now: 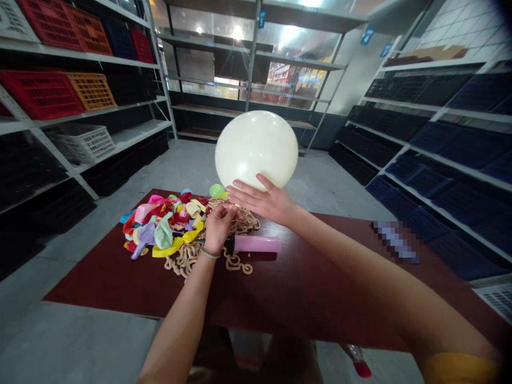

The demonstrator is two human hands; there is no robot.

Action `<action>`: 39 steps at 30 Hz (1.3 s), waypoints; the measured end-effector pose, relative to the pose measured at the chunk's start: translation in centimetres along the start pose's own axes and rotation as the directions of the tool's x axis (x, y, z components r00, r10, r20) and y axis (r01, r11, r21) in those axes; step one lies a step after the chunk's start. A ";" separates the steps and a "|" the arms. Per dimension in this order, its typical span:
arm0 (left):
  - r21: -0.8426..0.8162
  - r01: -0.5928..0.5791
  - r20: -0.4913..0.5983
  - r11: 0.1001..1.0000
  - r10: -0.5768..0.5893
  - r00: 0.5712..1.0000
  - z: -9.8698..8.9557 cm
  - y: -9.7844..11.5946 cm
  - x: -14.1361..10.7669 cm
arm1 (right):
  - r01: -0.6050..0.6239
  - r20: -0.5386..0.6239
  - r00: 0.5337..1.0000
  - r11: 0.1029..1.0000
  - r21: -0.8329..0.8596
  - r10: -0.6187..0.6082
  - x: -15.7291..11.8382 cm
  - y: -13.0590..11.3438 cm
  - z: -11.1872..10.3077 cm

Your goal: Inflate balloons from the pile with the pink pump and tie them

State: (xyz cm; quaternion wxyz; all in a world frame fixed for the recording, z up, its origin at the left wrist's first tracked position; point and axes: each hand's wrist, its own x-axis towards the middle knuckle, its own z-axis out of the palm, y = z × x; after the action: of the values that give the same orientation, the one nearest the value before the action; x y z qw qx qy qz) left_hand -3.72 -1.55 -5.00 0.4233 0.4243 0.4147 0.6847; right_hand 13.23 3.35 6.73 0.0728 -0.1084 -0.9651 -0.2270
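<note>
Yellow sleeve point(460, 369): qty 1, btm R corner of my feed. Clear item w/ red end point(361, 368): 1, below near edge of the desk point(312, 288) (qty 1, dark red); can't ID it.

L hand point(218, 226): 1, w/ 1 green band point(210, 254) at wrist. My L fingers are bent in a pinch, tips together, just under the R hand point(268, 204); can't tell what's btwn them. My R fingers: extended, spread, laid against lower side of the balloon.

Pink cylinder point(258, 244): 1, dark end toward L wrist, lying on desk. Pixelated item point(395, 242): 1, R part of desk, well apart from the rest. Tan cord point(188, 258): 1 heap, looped, around and beyond L hand; strands uncountable.

Limp balloons point(163, 233): 1 pile, L of L hand, mixed colours, overlapping, no exact count; 2 long yellow at front. Round green balloon point(216, 190): 1, far edge of pile.

White balloon point(256, 146): 1, inflated, above far side of desk, at my R fingers.

Beyond, on grey floor point(192, 160): shelf units, 3 — L unit point(140, 133), R unit point(404, 103), far unit point(251, 69). L unit has 2 orange crates point(92, 90), several other crates. Blue tags point(367, 36): 3 large, up high.
</note>
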 end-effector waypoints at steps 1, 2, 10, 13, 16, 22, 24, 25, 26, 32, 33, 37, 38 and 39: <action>0.019 -0.049 -0.065 0.999 0.050 0.997 -0.3 -0.2 0.2 | -0.003 -0.015 1.000 1.000 -0.007 0.003 0.1 -0.1 0.2; 0.035 -0.085 -0.128 0.996 0.089 0.988 -0.6 -0.4 0.4 | -0.017 -0.038 0.999 1.000 -0.017 0.016 0.1 -0.2 0.5; 0.285 -0.102 -0.322 0.953 0.195 0.926 -3.3 -2.3 1.8 | -0.481 -0.096 0.859 0.857 0.182 0.503 -0.5 -2.2 8.1; 0.405 -0.057 -0.330 0.913 0.204 0.922 -3.5 -2.6 1.8 | -0.497 -0.002 0.851 0.808 0.317 0.525 0.3 -3.6 11.0; 0.438 -0.032 -0.342 0.899 0.199 0.918 -3.6 -2.6 1.7 | -0.503 0.010 0.844 0.785 0.360 0.536 1.2 -4.3 12.6; 0.437 -0.032 -0.339 0.899 0.197 0.920 -3.5 -2.5 1.8 | -0.537 0.027 0.814 0.735 0.414 0.580 0.7 -3.4 11.9; 0.414 -0.045 -0.322 0.909 0.193 0.927 -3.2 -2.4 1.8 | -0.540 0.037 0.806 0.709 0.454 0.591 -0.2 -2.7 11.0; 0.403 -0.058 -0.307 0.914 0.195 0.932 -3.0 -2.4 1.8 | -0.536 0.042 0.802 0.685 0.494 0.596 -0.6 -2.3 10.4; 0.396 -0.071 -0.289 0.916 0.198 0.937 -2.8 -2.4 1.7 | -0.526 0.049 0.796 0.650 0.548 0.604 -1.1 -1.8 9.7; 0.477 -0.097 -0.184 0.874 0.207 0.961 -1.3 -2.3 0.8 | -0.449 0.149 0.770 0.360 0.818 0.621 -3.2 0.4 4.4; 0.489 -0.106 -0.162 0.866 0.209 0.964 -1.1 -2.3 0.6 | -0.453 0.170 0.767 0.334 0.827 0.619 -3.4 0.7 3.3; 0.538 -0.167 -0.070 0.826 0.241 0.968 -0.2 -2.2 -0.3 | -0.485 0.223 0.784 0.348 0.802 0.579 -4.0 1.5 -1.0; 0.552 -0.180 -0.050 0.814 0.248 0.968 0.0 -2.2 -0.6 | -0.489 0.216 0.800 0.399 0.775 0.560 -3.9 1.7 -2.1; 0.564 -0.193 -0.026 0.803 0.251 0.968 0.2 -2.2 -0.8 | -0.484 0.191 0.818 0.470 0.739 0.542 -3.8 2.0 -3.1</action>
State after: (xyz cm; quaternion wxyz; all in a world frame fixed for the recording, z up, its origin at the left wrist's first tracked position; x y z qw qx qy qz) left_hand -2.83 -1.60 -7.13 0.1767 0.5402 0.5641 0.5990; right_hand 17.72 3.04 9.62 0.2096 -0.3435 -0.8867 0.2278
